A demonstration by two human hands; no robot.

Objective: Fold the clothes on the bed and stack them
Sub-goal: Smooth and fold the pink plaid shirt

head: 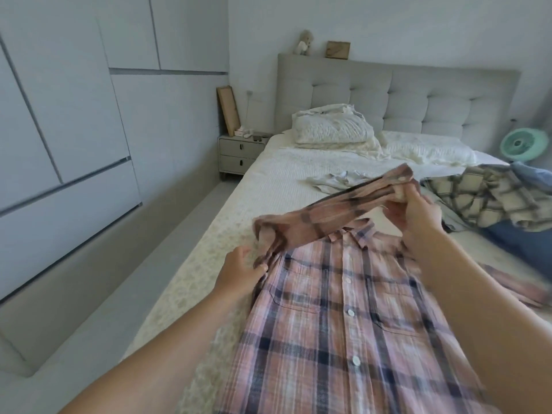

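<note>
A pink plaid shirt (pixel 343 318) lies front up and buttoned on the bed (pixel 268 180), its collar pointing toward the tufted grey headboard (pixel 418 103) and its hem running off the bottom of the view. The right hand (pixel 418 216) is raised above the collar, its fingers curled round the cuff end of one sleeve (pixel 343 204), which stretches in the air from there down to the shirt's shoulder. The left hand (pixel 242 273) sits at that shoulder, thumb and fingers pinching the fabric where the sleeve joins the body. The other sleeve trails off to the right on the bedcover, blurred.

Beyond the right hand, a heap of unfolded clothes (pixel 490 201) lies on the bed: a cream and dark checked shirt on top, with what looks like blue fabric beneath and beside it. A pale, crumpled garment (pixel 334 180) lies flat further up the bed, apart from the heap. Two pillows (pixel 331 127) and rumpled bedding sit against the headboard. A grey nightstand (pixel 239 150) with two drawers stands left of the bed, a wooden frame leaning on the wall above it. A green fan (pixel 522 144) shows at the right edge, and white wardrobe panels (pixel 74 115) fill the left wall.
</note>
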